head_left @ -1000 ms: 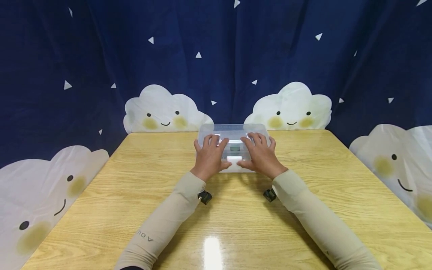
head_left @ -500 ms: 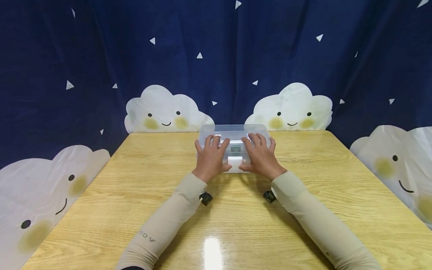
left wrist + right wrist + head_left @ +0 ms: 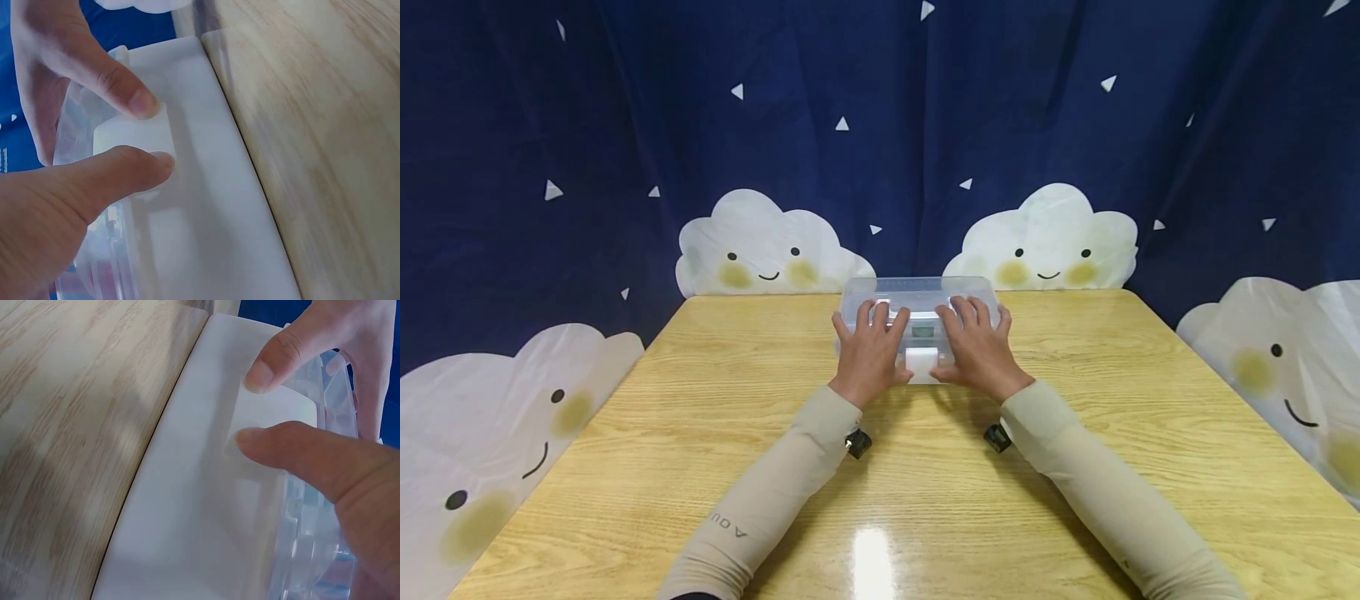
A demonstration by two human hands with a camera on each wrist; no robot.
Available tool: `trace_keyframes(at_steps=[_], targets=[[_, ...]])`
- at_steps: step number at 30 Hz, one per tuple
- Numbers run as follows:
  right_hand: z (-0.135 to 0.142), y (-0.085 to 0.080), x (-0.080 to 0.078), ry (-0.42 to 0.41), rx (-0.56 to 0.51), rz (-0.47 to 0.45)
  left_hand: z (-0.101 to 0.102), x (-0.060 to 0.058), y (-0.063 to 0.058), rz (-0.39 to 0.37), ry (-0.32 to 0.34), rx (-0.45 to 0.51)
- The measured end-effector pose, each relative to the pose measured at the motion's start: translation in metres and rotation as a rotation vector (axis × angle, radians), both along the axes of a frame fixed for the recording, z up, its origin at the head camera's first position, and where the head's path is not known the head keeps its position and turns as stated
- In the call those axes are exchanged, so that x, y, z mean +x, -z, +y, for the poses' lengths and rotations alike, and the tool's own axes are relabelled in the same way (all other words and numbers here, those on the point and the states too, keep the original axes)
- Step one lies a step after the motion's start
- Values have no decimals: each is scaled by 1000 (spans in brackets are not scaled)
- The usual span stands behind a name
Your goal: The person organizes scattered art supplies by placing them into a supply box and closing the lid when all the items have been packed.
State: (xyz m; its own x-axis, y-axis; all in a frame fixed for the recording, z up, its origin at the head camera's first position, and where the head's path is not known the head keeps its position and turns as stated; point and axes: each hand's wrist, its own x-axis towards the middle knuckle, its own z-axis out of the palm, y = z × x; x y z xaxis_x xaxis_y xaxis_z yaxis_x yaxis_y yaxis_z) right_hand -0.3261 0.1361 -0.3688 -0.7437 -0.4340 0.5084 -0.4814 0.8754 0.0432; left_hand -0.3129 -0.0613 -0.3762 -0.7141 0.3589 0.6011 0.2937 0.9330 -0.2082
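Note:
A storage box (image 3: 921,285) with a clear lid and white lower body rests at the far middle of the table. A white latch (image 3: 922,363) lies over its front. My left hand (image 3: 868,354) grips the left part of the box, fingers bent over the lid, thumb at the latch. Mirroring it, my right hand (image 3: 981,350) holds the right part the same way. Both wrist views show the two thumb tips at the outer edge of the latch (image 3: 128,134), one at each side. A small greenish patch (image 3: 922,332) shows through the lid.
The wooden table (image 3: 925,508) runs toward me, with the box near its back edge. Behind it hangs a dark blue curtain (image 3: 880,125) with white triangles and smiling clouds. A small black camera (image 3: 857,442) sits under each wrist.
Both thumbs have drawn slightly apart, so more of the white latch shows between them. Box and arms stay nearly in place.

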Motion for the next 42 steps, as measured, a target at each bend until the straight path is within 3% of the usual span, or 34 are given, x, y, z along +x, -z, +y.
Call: trace_keyframes(at_steps=[23,42], targets=[[-3,6,-4,28,5,73,3,0,5,68,-25,-26],[-2,7,-2,13,-6,99,3,0,5,68,-24,-12]])
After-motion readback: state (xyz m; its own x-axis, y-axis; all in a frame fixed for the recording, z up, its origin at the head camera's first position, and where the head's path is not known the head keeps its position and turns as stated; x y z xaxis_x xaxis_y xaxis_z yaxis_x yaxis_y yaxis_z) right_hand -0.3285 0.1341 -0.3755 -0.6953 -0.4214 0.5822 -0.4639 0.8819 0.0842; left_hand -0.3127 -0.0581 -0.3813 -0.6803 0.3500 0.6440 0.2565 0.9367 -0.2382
